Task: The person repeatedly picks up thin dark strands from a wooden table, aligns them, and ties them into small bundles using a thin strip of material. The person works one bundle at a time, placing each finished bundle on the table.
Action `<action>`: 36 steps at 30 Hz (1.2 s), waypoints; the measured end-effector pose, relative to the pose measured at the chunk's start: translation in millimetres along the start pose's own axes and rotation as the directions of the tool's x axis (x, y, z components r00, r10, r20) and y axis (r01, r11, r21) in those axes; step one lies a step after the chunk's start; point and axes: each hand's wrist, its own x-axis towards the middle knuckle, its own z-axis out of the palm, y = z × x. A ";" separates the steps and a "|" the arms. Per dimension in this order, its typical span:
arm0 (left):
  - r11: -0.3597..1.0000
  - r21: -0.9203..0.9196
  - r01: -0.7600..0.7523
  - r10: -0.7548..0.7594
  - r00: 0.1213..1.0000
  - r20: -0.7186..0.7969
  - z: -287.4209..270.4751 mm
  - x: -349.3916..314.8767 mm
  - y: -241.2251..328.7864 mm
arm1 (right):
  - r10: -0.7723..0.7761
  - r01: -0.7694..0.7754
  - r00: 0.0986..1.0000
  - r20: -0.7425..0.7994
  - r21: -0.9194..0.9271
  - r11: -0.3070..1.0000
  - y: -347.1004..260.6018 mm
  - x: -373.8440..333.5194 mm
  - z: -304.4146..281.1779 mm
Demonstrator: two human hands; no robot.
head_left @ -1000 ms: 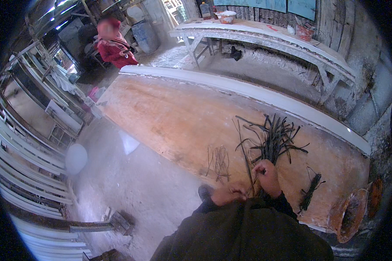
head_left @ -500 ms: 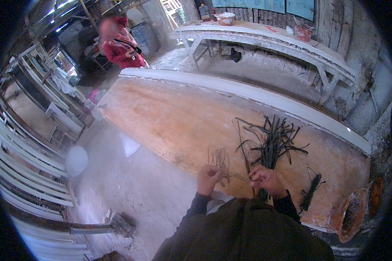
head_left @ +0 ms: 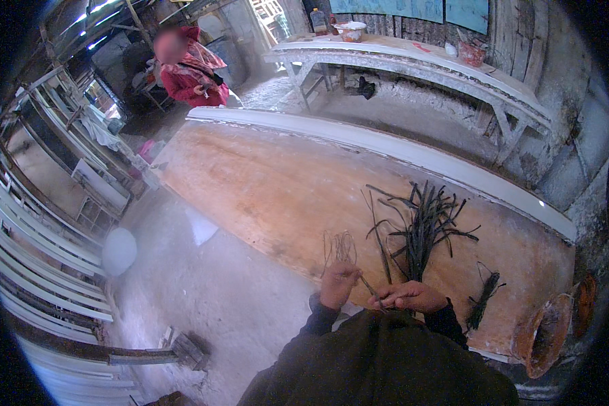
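Observation:
My left hand (head_left: 338, 285) is closed at the table's near edge, its fingers round one end of a thin dark strip (head_left: 367, 285). The strip slants toward my right hand (head_left: 413, 296), whose bent fingers pinch its near end. Beyond my right hand a bunch of dark, flat strips (head_left: 423, 230) lies fanned out on the wooden table (head_left: 264, 183). One long strip (head_left: 379, 237) lies apart on its left side. Loops of thin wire or cord (head_left: 340, 247) show just past my left hand; whether that hand also grips them I cannot tell.
A small tied dark bundle (head_left: 484, 299) lies to the right. Past it stands a rusty orange vessel (head_left: 545, 335). A white raised strip (head_left: 358, 139) edges the table's far side. Beyond are a long bench (head_left: 413, 54) and a person in red (head_left: 191, 78). White slats (head_left: 47, 284) stand left.
Both hands have drawn closer together, my left moving right and slightly nearer. The dark strip now spans between them. The person in the background has turned slightly.

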 end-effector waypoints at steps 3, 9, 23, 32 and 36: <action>0.996 0.077 -0.035 0.034 0.999 0.019 2.3 -0.7 10.8 | 0.012 -0.014 1.000 0.017 0.132 0.991 8.1 -1.0 2.0; 0.993 -0.081 -0.088 0.095 0.991 0.091 16.0 -1.0 -19.0 | -0.006 0.003 0.987 -0.160 -0.022 1.000 -6.3 -2.4 -0.9; 0.936 -0.342 -0.077 0.282 0.746 0.604 14.8 -17.8 9.4 | -0.362 -0.289 0.526 -0.770 -0.562 0.775 -9.0 22.2 5.8; 0.975 0.002 -0.223 0.206 0.902 0.379 -11.7 -2.7 -25.9 | -0.494 -0.353 0.497 -0.713 -0.687 0.635 -9.1 9.5 -8.5; 0.976 -0.114 0.183 -0.162 0.971 0.173 -18.8 4.4 -6.3 | -0.399 -0.160 0.706 -0.586 -0.680 0.716 -5.1 1.2 -10.0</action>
